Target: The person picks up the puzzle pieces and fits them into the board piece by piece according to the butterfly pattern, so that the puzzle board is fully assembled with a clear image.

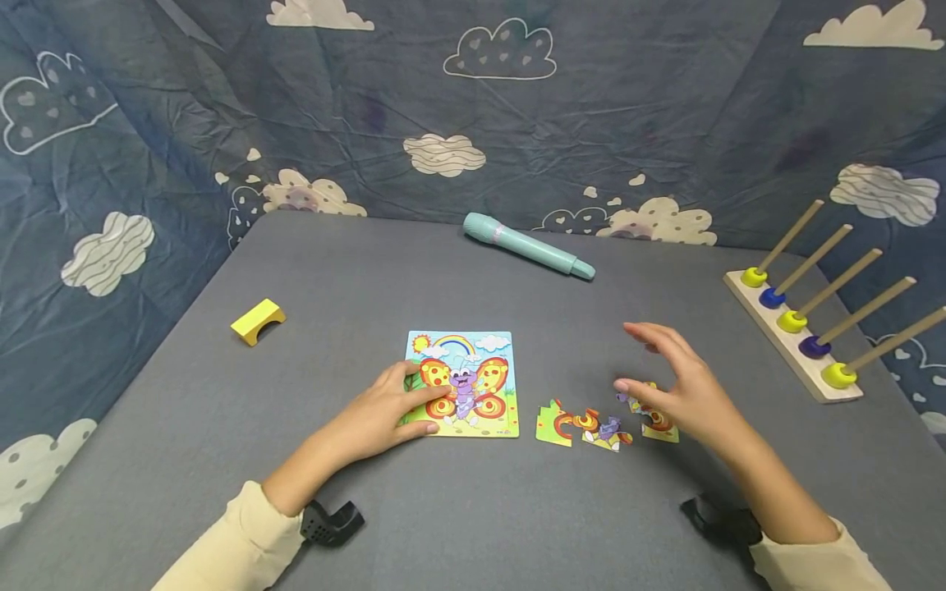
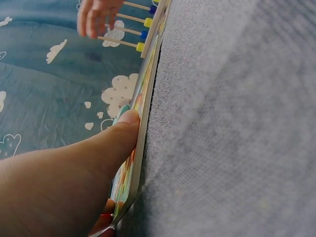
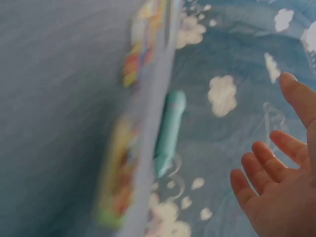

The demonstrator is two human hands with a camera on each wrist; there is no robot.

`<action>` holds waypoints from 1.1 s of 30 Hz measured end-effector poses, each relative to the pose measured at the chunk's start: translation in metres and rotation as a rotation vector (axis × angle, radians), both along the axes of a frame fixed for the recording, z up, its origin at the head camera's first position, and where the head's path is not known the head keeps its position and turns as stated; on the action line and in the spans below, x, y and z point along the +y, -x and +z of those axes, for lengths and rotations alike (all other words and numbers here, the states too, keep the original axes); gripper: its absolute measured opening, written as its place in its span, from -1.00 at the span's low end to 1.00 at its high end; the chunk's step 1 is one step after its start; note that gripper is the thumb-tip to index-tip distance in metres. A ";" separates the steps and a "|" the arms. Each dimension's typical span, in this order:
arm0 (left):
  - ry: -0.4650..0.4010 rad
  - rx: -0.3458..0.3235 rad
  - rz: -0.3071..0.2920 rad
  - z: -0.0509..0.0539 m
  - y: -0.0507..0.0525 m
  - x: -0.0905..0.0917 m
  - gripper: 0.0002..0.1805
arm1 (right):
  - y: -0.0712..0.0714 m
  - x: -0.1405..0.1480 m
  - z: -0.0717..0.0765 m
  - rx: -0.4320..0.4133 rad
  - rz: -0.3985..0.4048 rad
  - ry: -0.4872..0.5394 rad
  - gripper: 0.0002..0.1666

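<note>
Left grip [image 1: 377, 417] lay outstretched on a puzzle [image 1: 473, 382] — right grip [image 1: 683, 387], parted, empty, by pieces [image 1: 608, 432] nearer the desk's [image 1: 332, 287] right edge.

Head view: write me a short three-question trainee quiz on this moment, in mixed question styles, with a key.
1. Which hand rests on the puzzle board?
2. How many wooden pegs stand on the rack?
3. In the head view, where is the yellow block? a) right of the board b) left of the board c) on the board

Key: 1. The left hand. 2. Five. 3. b
</note>
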State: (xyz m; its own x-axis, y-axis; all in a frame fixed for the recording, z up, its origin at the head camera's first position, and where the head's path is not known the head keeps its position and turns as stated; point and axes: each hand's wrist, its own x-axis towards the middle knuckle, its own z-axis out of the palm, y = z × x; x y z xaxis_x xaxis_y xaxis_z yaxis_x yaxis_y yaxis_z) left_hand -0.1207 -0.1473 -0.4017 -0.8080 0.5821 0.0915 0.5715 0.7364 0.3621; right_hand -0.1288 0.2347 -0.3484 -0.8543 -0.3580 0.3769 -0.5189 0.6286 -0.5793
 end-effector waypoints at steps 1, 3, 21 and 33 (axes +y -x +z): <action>0.000 -0.001 0.001 0.000 0.000 0.000 -0.48 | 0.000 0.004 -0.003 -0.015 -0.008 -0.011 -0.14; 0.001 0.000 0.002 0.000 0.000 0.000 -0.48 | 0.000 0.011 -0.010 -0.060 -0.015 -0.032 -0.16; -0.010 0.011 -0.004 0.000 -0.001 0.000 -0.48 | 0.009 0.036 -0.041 -0.222 0.065 -0.206 -0.36; -0.015 0.011 -0.005 0.000 -0.001 0.000 -0.48 | 0.014 0.029 -0.040 -0.197 0.059 -0.280 -0.56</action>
